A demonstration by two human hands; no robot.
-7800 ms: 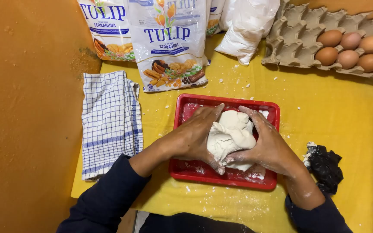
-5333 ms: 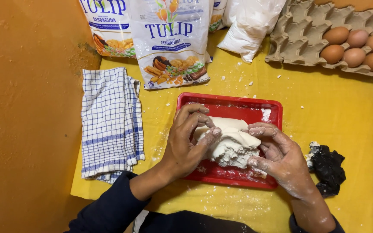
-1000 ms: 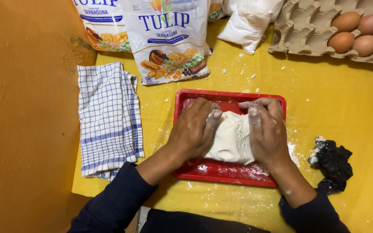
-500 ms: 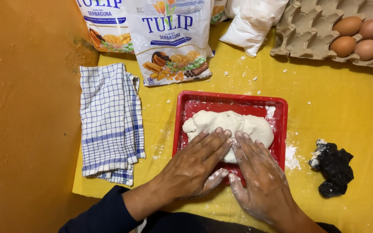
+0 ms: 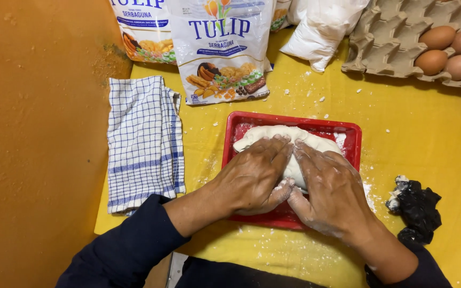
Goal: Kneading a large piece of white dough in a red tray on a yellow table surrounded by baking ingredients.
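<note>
my hands [image 5: 289, 184] sit in the red tray [image 5: 348, 133], and bare yellow worktop [image 5: 428, 138] lies open to its right, up to the egg carton [image 5: 396, 48] at the back. the black crumpled lump [image 5: 417, 208] blocks the near right corner. to the left the checked cloth [image 5: 142, 138] lies close by, and flour bags [image 5: 222, 48] crowd the far side just behind the tray.

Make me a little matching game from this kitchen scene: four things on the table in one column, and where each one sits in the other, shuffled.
Things:
1. dough
2. checked cloth
3. eggs
4. black crumpled bag

Places:
A. in the grey carton, far right corner
B. right of the red tray
C. in the red tray, under both hands
D. left of the red tray

Pairs: 1-C, 2-D, 3-A, 4-B
</note>
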